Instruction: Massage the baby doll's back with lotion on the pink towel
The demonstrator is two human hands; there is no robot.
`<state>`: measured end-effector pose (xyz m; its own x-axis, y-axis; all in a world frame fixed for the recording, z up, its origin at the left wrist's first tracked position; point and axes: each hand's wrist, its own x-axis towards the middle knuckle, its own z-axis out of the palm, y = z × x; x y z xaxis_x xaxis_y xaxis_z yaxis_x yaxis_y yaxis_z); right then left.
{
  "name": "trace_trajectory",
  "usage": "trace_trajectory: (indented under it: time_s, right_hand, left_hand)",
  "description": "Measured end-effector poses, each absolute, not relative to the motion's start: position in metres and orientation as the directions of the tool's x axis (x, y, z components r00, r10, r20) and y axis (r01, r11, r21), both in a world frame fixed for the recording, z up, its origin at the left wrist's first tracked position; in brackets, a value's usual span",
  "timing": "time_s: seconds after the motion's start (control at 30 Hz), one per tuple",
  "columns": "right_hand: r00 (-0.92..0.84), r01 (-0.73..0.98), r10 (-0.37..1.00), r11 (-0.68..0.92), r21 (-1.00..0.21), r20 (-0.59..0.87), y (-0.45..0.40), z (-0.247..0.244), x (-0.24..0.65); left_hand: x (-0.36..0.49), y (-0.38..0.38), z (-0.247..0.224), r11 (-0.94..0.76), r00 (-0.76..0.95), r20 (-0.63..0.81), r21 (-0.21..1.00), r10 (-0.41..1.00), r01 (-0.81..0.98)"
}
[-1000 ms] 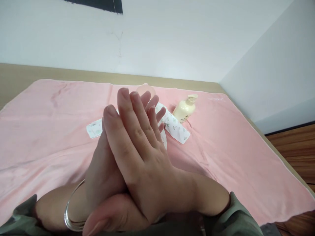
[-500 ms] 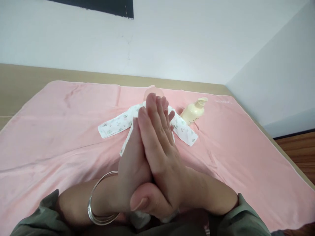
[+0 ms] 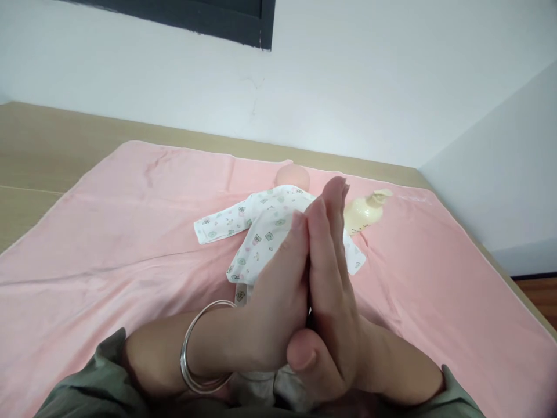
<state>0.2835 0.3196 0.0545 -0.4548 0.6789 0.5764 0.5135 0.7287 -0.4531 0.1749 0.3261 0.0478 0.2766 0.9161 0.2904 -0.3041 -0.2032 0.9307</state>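
Observation:
Palm to palm in front of me, my left hand [image 3: 276,302] and my right hand [image 3: 337,290] press together with straight fingers pointing away and upward. Nothing shows between them. Silver bangles [image 3: 184,354] circle my left wrist. Beyond the hands, what looks like a baby doll [image 3: 292,176] lies on a pink cloth [image 3: 130,232]. It wears a white long-sleeved top [image 3: 272,226] with small printed figures, arms spread to both sides. My hands hide part of its body and right side. Its face cannot be made out.
A cream pump bottle [image 3: 363,213] leans at the right beside one sleeve. The cloth covers a pale wooden surface [image 3: 56,139] that meets a white wall [image 3: 174,75]. Greyish-white fabric [image 3: 256,386] shows below my wrists. A dark frame [image 3: 226,26] is on the wall.
My view has shifted, so the scene sits further right and more of the printed top shows. My hands stay together, now turned slightly, with the fingertips lined up more closely.

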Motion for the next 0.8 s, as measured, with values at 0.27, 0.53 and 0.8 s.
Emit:
trace_trajectory:
  time_s: [0.27,0.53,0.8]
  right_hand:
    - [-0.562,0.327,0.643,0.75,-0.575,0.521,0.333,0.042,0.278]
    - [-0.318,0.217,0.85,0.496,-0.841,0.42,0.36,0.02,0.281]
    - [-0.411,0.655,0.818,0.572,-0.494,0.403,0.419,-0.03,0.294]
  left_hand:
    - [0.171,0.378,0.069,-0.303,0.016,0.313,0.929,0.95,-0.215]
    - [0.162,0.436,0.01,-0.395,-0.212,0.359,0.904,0.909,-0.164]
    - [0.161,0.464,-0.022,-0.202,-0.247,0.198,0.979,0.949,0.007]
